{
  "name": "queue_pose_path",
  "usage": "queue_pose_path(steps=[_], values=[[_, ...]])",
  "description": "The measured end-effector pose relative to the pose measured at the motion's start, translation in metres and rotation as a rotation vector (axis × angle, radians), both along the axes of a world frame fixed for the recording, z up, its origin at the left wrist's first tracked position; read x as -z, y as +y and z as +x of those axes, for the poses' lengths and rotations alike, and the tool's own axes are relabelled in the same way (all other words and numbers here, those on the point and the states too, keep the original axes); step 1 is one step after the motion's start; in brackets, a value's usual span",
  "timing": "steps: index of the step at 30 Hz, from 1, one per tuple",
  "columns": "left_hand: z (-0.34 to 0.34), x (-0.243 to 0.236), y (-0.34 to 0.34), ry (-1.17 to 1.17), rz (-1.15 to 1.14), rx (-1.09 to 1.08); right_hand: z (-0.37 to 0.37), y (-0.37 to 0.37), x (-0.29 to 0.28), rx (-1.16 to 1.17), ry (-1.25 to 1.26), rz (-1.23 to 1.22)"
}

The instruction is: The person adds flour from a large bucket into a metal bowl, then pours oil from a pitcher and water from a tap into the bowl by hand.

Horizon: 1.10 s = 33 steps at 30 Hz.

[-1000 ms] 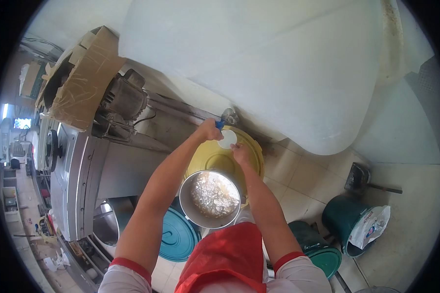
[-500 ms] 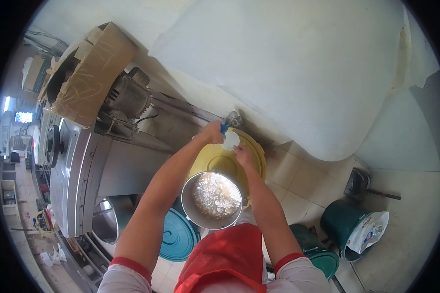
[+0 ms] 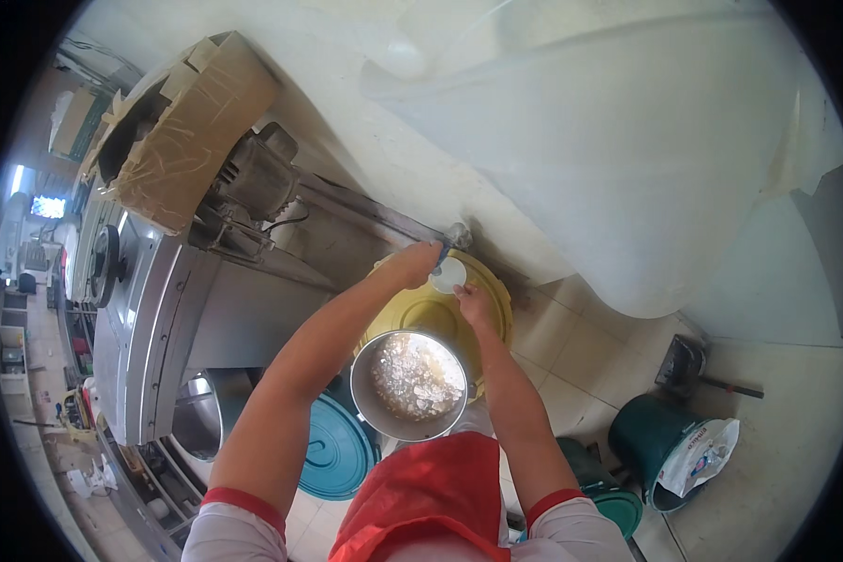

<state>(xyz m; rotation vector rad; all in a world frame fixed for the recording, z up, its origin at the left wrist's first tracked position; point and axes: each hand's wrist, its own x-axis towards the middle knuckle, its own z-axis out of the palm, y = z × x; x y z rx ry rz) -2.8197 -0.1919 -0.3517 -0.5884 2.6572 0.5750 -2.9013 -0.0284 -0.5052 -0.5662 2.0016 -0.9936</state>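
Observation:
My left hand [image 3: 416, 260] grips a small blue object [image 3: 443, 253] beside a dull metal fixture [image 3: 458, 234] at the wall; what exactly the blue object is, I cannot tell. My right hand [image 3: 472, 305] pinches the edge of a round white cup or disc [image 3: 448, 275] just below it, over a large yellow lid [image 3: 487, 322]. Nearer my body, a steel pot [image 3: 365, 382] holds a lumpy, pale, glistening substance [image 3: 414, 375]. My red apron [image 3: 412, 496] is below the pot.
A steel machine [image 3: 137, 347] with a motor [image 3: 253, 173] and cardboard cover [image 3: 178, 122] stands left. A teal lid [image 3: 332, 454] lies beside another steel vessel [image 3: 211, 412]. Green buckets [image 3: 642, 440] and a dustpan [image 3: 679, 365] are right. A translucent sheet [image 3: 628, 187] hangs against the wall ahead.
Both hands have moved slightly right and down in the picture, and the left hand now covers more of the blue object. The surroundings have shifted slightly with the view.

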Motion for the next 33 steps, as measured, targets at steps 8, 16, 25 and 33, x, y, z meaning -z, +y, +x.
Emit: queue_pose_path(steps=[8, 16, 25, 33], values=[[0.011, 0.005, -0.004, 0.004, 0.042, 0.01, 0.003, 0.002, -0.018, -0.028, -0.027, -0.012], [-0.002, -0.005, -0.008, 0.019, 0.015, -0.044, -0.002, 0.011, -0.026, -0.047, -0.02, 0.022], [-0.002, 0.005, -0.023, 0.005, 0.036, -0.077, -0.011, 0.044, -0.097, 0.033, -0.09, -0.061], [-0.004, 0.0, -0.021, 0.028, 0.059, -0.102, 0.02, 0.084, -0.182, -0.118, 0.047, -0.135]])
